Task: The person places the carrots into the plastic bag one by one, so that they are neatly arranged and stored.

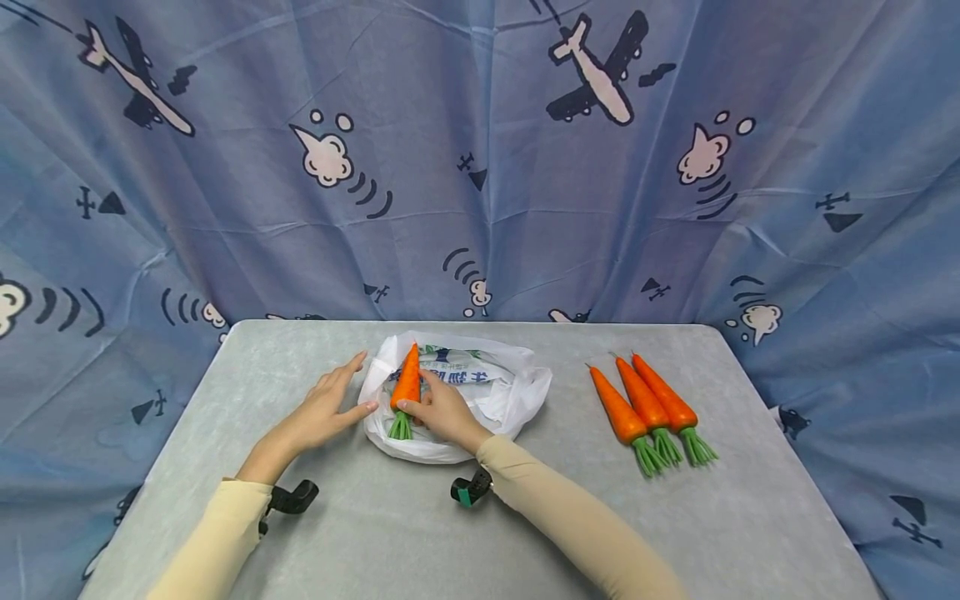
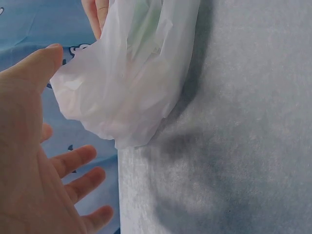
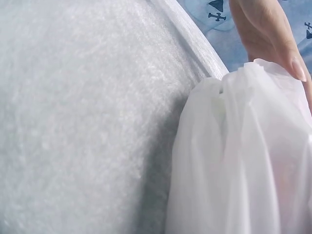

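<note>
A white plastic bag (image 1: pixel 480 398) with green print lies open on the grey table (image 1: pixel 375 525). My right hand (image 1: pixel 422 402) holds an orange carrot (image 1: pixel 408 382) with a green top over the bag's left part, tip pointing away from me. My left hand (image 1: pixel 339 402) is open with straight fingers, and its thumb touches the bag's left edge. In the left wrist view the open left hand (image 2: pixel 39 185) sits beside the bunched bag (image 2: pixel 131 83). The right wrist view shows mostly the bag (image 3: pixel 243 161) and a finger (image 3: pixel 268 34) resting on its top; the carrot is hidden there.
Three more carrots (image 1: pixel 649 408) lie side by side on the table's right part, green tops toward me. A blue cloth with aeroplane prints (image 1: pixel 480 167) hangs behind and around the table. Bare table surface lies near the front edge.
</note>
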`<action>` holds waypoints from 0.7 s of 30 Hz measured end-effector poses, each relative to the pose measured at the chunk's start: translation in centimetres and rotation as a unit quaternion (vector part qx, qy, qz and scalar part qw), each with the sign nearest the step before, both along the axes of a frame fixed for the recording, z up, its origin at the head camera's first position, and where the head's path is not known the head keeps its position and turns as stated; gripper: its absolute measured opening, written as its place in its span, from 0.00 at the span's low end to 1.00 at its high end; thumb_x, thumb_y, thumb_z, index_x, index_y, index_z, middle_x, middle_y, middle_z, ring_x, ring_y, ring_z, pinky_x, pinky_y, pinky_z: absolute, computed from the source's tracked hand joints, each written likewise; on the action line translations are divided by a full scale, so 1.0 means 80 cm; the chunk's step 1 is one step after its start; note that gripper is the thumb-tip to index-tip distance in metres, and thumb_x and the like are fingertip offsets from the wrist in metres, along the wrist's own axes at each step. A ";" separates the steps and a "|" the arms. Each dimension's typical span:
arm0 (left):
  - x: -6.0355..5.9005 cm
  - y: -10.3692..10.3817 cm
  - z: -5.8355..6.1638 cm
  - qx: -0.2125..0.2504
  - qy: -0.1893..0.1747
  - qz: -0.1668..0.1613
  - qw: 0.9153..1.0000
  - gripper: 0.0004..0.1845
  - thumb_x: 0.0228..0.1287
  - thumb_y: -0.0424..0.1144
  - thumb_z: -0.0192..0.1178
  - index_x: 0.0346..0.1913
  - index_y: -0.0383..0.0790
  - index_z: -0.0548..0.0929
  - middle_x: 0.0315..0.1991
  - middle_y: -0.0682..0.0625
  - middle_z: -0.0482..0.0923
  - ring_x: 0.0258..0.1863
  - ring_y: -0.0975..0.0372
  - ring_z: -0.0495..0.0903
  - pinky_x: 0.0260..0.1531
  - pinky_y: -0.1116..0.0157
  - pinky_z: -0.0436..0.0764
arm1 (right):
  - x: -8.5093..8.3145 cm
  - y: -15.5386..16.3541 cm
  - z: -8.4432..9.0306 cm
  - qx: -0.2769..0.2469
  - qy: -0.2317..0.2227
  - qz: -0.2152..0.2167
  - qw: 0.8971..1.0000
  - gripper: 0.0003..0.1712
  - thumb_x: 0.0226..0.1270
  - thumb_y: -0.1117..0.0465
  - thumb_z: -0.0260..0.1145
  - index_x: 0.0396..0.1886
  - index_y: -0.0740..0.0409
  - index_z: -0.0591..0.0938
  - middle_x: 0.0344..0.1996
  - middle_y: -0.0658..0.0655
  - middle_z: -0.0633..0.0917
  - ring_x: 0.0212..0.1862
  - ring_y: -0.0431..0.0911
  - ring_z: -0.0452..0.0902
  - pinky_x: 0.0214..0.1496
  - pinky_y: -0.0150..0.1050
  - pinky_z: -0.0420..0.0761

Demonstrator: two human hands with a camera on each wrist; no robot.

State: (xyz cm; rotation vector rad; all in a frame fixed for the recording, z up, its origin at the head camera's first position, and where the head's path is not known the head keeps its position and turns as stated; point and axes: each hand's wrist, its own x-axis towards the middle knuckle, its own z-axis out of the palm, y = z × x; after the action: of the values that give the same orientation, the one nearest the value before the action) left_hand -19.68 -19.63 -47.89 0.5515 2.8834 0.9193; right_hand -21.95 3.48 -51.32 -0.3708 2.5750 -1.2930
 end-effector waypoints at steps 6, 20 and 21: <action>-0.001 0.001 -0.001 0.001 0.000 -0.002 1.000 0.46 0.70 0.57 0.57 0.80 0.48 0.45 0.75 0.38 0.60 0.72 0.39 0.60 0.68 0.34 0.59 | 0.000 0.003 0.000 -0.005 -0.005 0.000 1.000 0.44 0.66 0.45 0.67 0.76 0.57 0.62 0.17 0.47 0.80 0.19 0.37 0.71 0.22 0.29 0.68; -0.004 0.004 0.003 -0.005 -0.003 -0.007 1.000 0.47 0.69 0.58 0.57 0.81 0.52 0.42 0.78 0.39 0.55 0.73 0.39 0.58 0.70 0.35 0.58 | 0.003 0.022 0.019 -0.008 -0.036 -0.007 0.999 0.45 0.67 0.47 0.67 0.76 0.60 0.60 0.22 0.51 0.83 0.22 0.40 0.75 0.24 0.32 0.73; -0.004 0.005 0.003 -0.005 -0.003 -0.007 1.000 0.47 0.69 0.58 0.57 0.81 0.52 0.42 0.78 0.38 0.55 0.73 0.39 0.58 0.70 0.35 0.58 | 0.003 0.023 0.019 -0.010 -0.035 -0.006 0.999 0.45 0.67 0.47 0.67 0.76 0.60 0.60 0.22 0.52 0.83 0.21 0.40 0.75 0.24 0.32 0.74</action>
State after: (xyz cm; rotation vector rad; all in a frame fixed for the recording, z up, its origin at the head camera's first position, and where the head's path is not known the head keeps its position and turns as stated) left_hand -20.01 -19.27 -47.62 0.5672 2.8735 0.9015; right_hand -21.74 5.35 -49.77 -0.3086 2.5113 -1.3138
